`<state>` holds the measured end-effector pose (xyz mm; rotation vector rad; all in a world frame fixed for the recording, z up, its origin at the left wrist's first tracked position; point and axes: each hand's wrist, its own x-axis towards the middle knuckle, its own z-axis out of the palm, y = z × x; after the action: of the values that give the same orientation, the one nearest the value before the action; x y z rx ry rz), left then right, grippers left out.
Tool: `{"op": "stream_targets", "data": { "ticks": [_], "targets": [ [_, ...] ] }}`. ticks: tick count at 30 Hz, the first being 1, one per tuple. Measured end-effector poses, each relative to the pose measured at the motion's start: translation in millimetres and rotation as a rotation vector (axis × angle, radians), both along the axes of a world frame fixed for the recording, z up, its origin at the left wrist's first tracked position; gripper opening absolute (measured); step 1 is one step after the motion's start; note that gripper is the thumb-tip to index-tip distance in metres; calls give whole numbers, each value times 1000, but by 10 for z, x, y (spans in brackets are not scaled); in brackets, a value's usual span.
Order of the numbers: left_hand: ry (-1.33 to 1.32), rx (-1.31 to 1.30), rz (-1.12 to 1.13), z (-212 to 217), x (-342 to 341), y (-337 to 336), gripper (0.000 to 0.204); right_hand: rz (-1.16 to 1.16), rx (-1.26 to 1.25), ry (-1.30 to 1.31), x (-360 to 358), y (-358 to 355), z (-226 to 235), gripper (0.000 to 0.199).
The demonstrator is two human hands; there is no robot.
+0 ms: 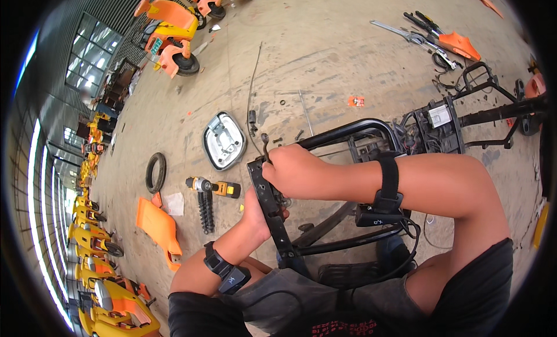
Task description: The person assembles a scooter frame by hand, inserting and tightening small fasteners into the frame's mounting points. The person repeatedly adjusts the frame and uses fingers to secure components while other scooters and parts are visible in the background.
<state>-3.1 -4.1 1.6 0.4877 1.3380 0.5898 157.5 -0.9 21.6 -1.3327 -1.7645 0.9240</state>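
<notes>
A black metal scooter frame stretches from in front of me toward the right, ending on my side in a flat crossbar with holes. My right hand is a fist at the crossbar's upper end, closed around a wrench whose ring end sticks up past the knuckles. Lower down, my left hand wraps the crossbar from the left. Its fingers pass behind the bar, and some tips show on the other side. What lies beneath my right fist is hidden.
On the floor to the left lie a yellow-black power drill, a black spring, a tire, a light-coloured plastic cover and an orange panel. Loose bolts lie beyond the frame. Yellow scooters line the left wall.
</notes>
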Motion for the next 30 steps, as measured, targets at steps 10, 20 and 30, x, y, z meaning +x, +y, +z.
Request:
{"op": "stream_targets", "data": {
  "ticks": [10, 20, 30],
  "targets": [
    [0, 15, -23, -10, -10, 10, 45, 11, -98, 79, 70, -96, 75, 34],
    [36, -11, 8, -26, 3, 16, 47, 1, 33, 37, 52, -130, 27, 35],
    [30, -9, 26, -9, 36, 6, 47, -17, 13, 58, 23, -102, 23, 33]
  ]
}}
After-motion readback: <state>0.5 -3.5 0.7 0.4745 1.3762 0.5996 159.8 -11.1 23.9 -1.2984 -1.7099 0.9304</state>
